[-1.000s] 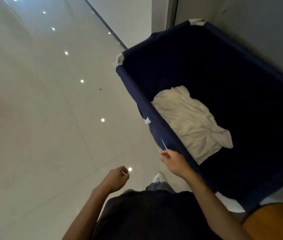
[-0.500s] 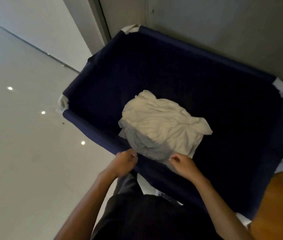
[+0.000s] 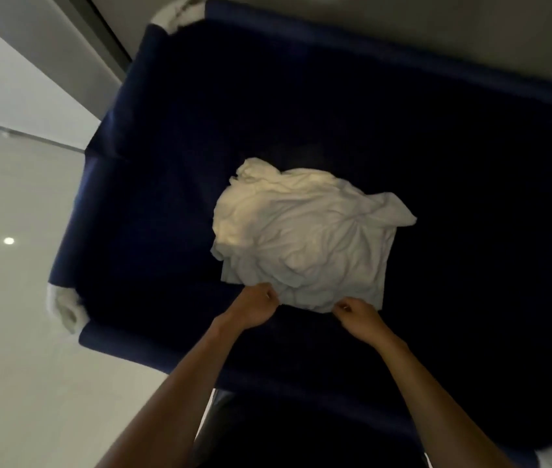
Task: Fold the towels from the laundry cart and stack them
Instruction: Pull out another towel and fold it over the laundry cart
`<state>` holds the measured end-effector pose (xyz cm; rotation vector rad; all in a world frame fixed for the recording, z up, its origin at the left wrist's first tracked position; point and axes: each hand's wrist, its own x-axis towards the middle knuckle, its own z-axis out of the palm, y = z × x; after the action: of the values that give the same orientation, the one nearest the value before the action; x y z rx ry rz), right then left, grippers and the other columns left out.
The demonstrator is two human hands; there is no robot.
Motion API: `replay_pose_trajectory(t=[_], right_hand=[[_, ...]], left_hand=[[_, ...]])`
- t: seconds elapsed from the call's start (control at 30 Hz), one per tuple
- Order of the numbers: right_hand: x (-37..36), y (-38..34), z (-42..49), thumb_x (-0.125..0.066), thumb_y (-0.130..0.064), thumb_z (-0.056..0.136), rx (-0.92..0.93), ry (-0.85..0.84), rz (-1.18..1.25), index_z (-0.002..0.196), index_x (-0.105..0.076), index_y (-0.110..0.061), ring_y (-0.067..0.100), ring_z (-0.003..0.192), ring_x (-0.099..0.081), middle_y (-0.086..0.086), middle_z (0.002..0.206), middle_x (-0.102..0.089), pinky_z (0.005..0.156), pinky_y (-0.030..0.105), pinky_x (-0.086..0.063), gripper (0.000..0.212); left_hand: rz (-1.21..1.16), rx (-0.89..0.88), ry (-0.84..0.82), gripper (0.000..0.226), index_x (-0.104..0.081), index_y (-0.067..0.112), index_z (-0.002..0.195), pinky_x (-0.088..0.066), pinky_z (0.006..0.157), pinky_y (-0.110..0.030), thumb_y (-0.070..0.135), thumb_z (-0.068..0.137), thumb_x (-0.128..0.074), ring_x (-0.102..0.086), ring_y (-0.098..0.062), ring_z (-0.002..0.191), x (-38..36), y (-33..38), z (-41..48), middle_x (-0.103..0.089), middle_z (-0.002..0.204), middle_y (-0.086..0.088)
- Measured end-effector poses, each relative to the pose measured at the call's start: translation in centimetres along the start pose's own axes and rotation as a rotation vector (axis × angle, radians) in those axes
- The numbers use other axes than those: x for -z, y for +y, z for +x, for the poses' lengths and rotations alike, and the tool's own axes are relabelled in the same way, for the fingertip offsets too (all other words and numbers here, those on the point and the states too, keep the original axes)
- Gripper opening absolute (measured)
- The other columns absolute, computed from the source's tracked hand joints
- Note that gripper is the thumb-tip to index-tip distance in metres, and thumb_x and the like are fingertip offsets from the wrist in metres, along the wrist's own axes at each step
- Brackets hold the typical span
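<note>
Pickup stage; the towel (image 3: pixel 305 238) is pinched lower centre by left hand (image 3: pixel 257 306) and right hand (image 3: pixel 358 315). Lifting from the cart (image 3: pixel 132 346) is needed next

Dark blue laundry cart (image 3: pixel 152 184) on a pale floor (image 3: pixel 14 366), white towels (image 3: pixel 305 238) inside.
The cart is a deep fabric bin with white corner caps (image 3: pixel 65 312), standing on the glossy, light floor. One crumpled heap of towels lies on its dark bottom, reaching towards the near rim.
</note>
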<state>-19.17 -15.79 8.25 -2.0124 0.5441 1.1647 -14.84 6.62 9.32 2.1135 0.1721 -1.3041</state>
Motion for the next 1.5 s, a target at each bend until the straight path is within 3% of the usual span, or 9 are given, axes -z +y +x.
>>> replay_pose_trajectory(t=[0.17, 0.4, 0.5, 0.6, 0.67, 0.73, 0.87, 1.13, 1.5], right_hand=[[-2.0, -0.9, 7.0, -0.045, -0.025, 0.098, -0.067, -0.026, 0.026, 0.091, -0.062, -0.005, 0.013, 0.070, -0.052, 0.006, 0.083, -0.059, 0.057, 0.022, -0.037, 0.028], [-4.8, 1.7, 18.2, -0.045, -0.019, 0.098, -0.124, -0.050, -0.009, 0.107, -0.059, 0.015, 0.024, 0.078, -0.055, 0.025, 0.104, -0.065, 0.056, 0.028, -0.041, 0.037], [-5.8, 2.6, 22.9, -0.044, -0.019, 0.099, -0.132, -0.089, -0.089, 0.091, -0.063, 0.003, 0.022, 0.079, -0.054, 0.013, 0.094, -0.063, 0.060, 0.028, -0.041, 0.030], [-6.5, 3.0, 27.5, -0.043, -0.019, 0.099, -0.115, -0.102, -0.183, 0.070, -0.050, -0.012, 0.023, 0.081, -0.054, 0.004, 0.077, -0.053, 0.054, 0.022, -0.033, 0.031], [-6.7, 2.8, 30.3, -0.043, -0.019, 0.099, -0.084, -0.129, -0.250, 0.094, -0.059, -0.006, 0.030, 0.105, -0.056, 0.009, 0.099, -0.059, 0.066, 0.025, -0.039, 0.021], [-6.7, 2.5, 32.6, -0.045, -0.022, 0.099, -0.037, -0.097, -0.302, 0.135, -0.045, -0.005, 0.030, 0.126, -0.044, 0.015, 0.137, -0.048, 0.093, 0.029, -0.039, 0.041], [-8.0, 2.5, 37.5, -0.050, -0.020, 0.095, 0.024, 0.044, -0.428, 0.148, -0.025, -0.010, 0.034, 0.132, -0.034, 0.017, 0.146, -0.034, 0.104, 0.041, -0.035, 0.060], [-10.2, 4.8, 39.5, -0.049, -0.012, 0.094, 0.092, 0.138, -0.724, 0.130, -0.045, -0.004, 0.033, 0.117, -0.046, 0.016, 0.126, -0.054, 0.091, 0.036, -0.037, 0.038], [-5.0, 3.9, 25.3, -0.048, -0.009, 0.090, 0.324, 0.304, -0.264, 0.089, -0.059, 0.004, 0.036, 0.083, -0.057, 0.022, 0.089, -0.059, 0.068, 0.040, -0.046, 0.017]], left_hand=[[-0.085, 0.098, -0.097, 0.018, -0.048, 0.015, 0.080, -0.042, 0.072, -0.024, 0.017, 0.096, -0.041, -0.051, -0.014, 0.078, 0.4, -3.5, 6.3, -0.055, 0.085, -0.003], [0.050, 0.207, -0.123, 0.036, -0.030, 0.022, 0.063, -0.027, 0.051, -0.022, 0.012, 0.097, -0.036, -0.034, -0.007, 0.056, -1.1, -9.3, 15.3, -0.038, 0.063, 0.002], [0.061, 0.223, -0.132, 0.036, -0.030, 0.021, 0.063, -0.025, 0.049, -0.023, 0.013, 0.098, -0.036, -0.033, -0.008, 0.056, -2.0, -11.1, 19.0, -0.038, 0.063, 0.002], [0.048, 0.199, -0.123, 0.035, -0.032, 0.020, 0.064, -0.027, 0.050, -0.024, 0.013, 0.098, -0.038, -0.035, -0.008, 0.055, -3.1, -12.4, 22.7, -0.038, 0.062, 0.001], [0.035, 0.189, -0.121, 0.032, -0.035, 0.019, 0.066, -0.030, 0.052, -0.024, 0.013, 0.097, -0.040, -0.037, -0.009, 0.056, -3.8, -12.9, 24.8, -0.040, 0.063, 0.000], [0.026, 0.178, -0.117, 0.026, -0.042, 0.017, 0.072, -0.033, 0.052, -0.023, 0.015, 0.098, -0.040, -0.041, -0.009, 0.058, -4.2, -13.0, 26.3, -0.045, 0.066, 0.000], [-0.017, 0.178, -0.113, 0.020, -0.057, 0.009, 0.091, -0.038, 0.054, -0.021, 0.019, 0.099, -0.041, -0.049, -0.011, 0.066, -5.3, -13.9, 29.2, -0.056, 0.079, -0.003], [-0.126, 0.237, -0.117, 0.017, -0.055, 0.010, 0.092, -0.042, 0.058, -0.020, 0.017, 0.099, -0.042, -0.052, -0.017, 0.075, -6.6, -15.4, 29.8, -0.059, 0.090, -0.012], [-0.076, 0.205, -0.095, 0.029, -0.038, 0.017, 0.068, -0.034, 0.052, -0.020, 0.015, 0.097, -0.040, -0.042, -0.007, 0.060, -3.1, -9.0, 21.5, -0.045, 0.069, 0.001]])
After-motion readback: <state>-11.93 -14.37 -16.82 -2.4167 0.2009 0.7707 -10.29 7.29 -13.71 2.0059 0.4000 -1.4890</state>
